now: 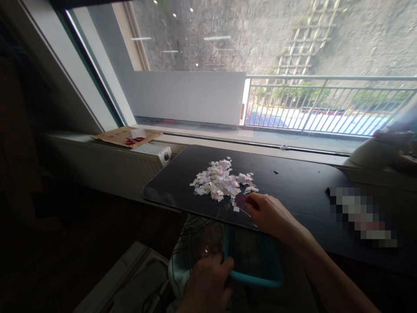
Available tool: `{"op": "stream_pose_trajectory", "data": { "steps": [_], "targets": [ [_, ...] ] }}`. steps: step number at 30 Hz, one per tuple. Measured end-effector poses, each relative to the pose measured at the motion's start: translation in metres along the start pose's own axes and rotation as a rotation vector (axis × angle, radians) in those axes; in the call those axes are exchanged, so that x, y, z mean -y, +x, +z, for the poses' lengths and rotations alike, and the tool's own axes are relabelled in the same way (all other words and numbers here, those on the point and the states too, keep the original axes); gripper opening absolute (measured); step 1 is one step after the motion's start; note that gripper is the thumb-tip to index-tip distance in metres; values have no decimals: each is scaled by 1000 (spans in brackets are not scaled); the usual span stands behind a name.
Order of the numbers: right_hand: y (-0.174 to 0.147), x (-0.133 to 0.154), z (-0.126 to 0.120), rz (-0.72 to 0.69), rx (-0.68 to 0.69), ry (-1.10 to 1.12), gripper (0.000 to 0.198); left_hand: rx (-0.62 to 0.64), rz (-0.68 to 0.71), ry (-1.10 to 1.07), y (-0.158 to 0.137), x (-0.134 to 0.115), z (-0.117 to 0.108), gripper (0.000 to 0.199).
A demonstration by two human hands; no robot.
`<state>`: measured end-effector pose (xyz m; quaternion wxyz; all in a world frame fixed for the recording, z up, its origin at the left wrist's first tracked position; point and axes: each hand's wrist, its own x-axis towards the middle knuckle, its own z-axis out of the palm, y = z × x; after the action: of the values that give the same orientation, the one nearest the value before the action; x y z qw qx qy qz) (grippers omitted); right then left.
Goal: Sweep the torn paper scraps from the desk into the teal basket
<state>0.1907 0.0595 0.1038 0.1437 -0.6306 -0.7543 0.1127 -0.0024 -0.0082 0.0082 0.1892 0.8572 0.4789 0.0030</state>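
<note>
Many small cut paper scraps (216, 180), mostly white with some pink, lie heaped on the black tabletop (293, 187). At the near right side of the heap, my right hand (272, 213) is closed on a thin, see-through pinkish piece (240, 201), which looks like plastic and is close to a few loose scraps. Below the table's front edge is a teal bin (260, 280) with its mouth upward; its inside is dark. My left hand (208, 276) grips the bin's left rim, thumb over the edge.
Red-handled scissors (135, 140) lie on a brown paper envelope (114, 135) at the left sill, above a white radiator (153, 150). A blurred-out object (361, 217) lies at the table's right. A window with a railing (325, 104) outside stands behind the table.
</note>
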Motion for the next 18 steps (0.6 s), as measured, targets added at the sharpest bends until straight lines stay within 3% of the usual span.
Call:
{"op": "stream_pose_trajectory", "data": {
  "steps": [7, 13, 18],
  "targets": [
    [-16, -26, -9, 88, -15, -52, 17, -44, -16, 18, 0, 2, 1, 16],
    [-16, -12, -4, 11, 4, 62, 17, -36, 6, 28, 0, 0, 4, 17],
    [-24, -34, -14, 138, 2, -30, 19, -38, -17, 36, -1, 3, 5, 18]
  ]
}}
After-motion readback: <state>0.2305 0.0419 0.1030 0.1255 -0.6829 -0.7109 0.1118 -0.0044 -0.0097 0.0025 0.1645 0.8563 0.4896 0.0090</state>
